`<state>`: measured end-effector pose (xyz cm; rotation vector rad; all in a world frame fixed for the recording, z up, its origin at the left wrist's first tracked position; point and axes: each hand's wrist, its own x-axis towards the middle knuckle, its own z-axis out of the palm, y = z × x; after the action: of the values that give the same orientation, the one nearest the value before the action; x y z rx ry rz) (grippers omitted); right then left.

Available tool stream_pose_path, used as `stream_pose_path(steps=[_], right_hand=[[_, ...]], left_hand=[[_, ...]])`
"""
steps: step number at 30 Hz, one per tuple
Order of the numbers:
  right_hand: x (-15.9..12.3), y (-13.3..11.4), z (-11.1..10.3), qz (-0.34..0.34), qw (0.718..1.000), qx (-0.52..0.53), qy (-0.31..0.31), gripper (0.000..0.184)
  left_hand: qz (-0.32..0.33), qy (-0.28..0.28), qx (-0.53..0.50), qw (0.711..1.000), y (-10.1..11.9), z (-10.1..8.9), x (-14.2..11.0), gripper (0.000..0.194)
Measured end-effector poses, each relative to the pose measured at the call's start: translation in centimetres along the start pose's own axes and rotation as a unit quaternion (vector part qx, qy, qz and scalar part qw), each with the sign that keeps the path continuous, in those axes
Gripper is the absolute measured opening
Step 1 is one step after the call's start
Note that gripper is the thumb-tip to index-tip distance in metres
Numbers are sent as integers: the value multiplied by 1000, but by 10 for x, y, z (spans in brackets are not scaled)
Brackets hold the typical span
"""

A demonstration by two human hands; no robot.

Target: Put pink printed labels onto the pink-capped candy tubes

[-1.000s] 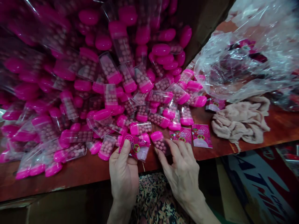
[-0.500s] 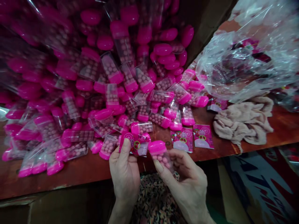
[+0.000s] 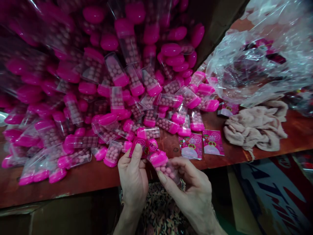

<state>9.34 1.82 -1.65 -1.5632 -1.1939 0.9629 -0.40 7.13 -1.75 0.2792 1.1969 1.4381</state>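
My left hand (image 3: 134, 176) pinches a small pink printed label (image 3: 138, 146) between thumb and fingers. Part of that label lies behind my thumb. Close beside it, my right hand (image 3: 189, 186) grips a clear plastic container of pink candy balls (image 3: 168, 170), its bright pink cap (image 3: 158, 158) tilted toward the label. The cap overlaps the label's edge in view; whether they touch I cannot tell. Just beyond my hands lies a big pile of similar pink-capped containers (image 3: 117, 98). Two printed labels (image 3: 213, 143) rest on the wooden table (image 3: 97, 178) to the right.
Right of the labels lies a crumpled beige cloth (image 3: 255, 127). Behind it, clear plastic bags (image 3: 246, 68) spread over the table. A stack of small printed labels (image 3: 228, 109) sits near the cloth. Below the table's edge at right is a printed carton (image 3: 276, 192).
My right hand has moved left with the container, bringing its cap up to the label. My left hand has shifted slightly right, and the label has turned and is more covered.
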Motion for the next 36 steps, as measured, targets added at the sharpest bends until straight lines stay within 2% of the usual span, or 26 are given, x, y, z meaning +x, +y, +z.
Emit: stream_pose_path(steps=[3,6,9,11,13,16,22,26,30,33,36], right_hand=[[1,2,-1,12,1000,7,-11,13],[2,3,-2,15,1000,16,-8,12],[1,5,-1,33,999,18,-5,12],[0,6,0,51,998,23,-2,14],[-1,7,0,68,997,36,5,15],[0,9,-2,98,992,78,5,16],[3,8,-5,169,964,204,-20,17],[1,2,0,165,968,179,-54,15],[-2,2,5,143,977,151,-44,14],[-3,7,5,135,980,144,-37,14],[1,11,3,149,971,183,-30,16]], left_hand=[[-1,-12,4,1000,0,0,-1,11],[26,-11,20,999,-2,-3,-1,11],[51,-30,58,997,-2,-8,-1,3],[51,-63,83,993,-1,-10,0,17],[32,-97,96,990,1,-11,1,30],[-12,-126,98,987,3,-9,2,35],[-50,-127,137,981,3,-9,-1,28],[-65,-128,180,973,2,-10,-6,40],[-85,-129,152,976,3,-8,-10,47],[-117,-140,100,978,6,-6,-10,40],[-179,-171,47,968,11,-6,-7,35]])
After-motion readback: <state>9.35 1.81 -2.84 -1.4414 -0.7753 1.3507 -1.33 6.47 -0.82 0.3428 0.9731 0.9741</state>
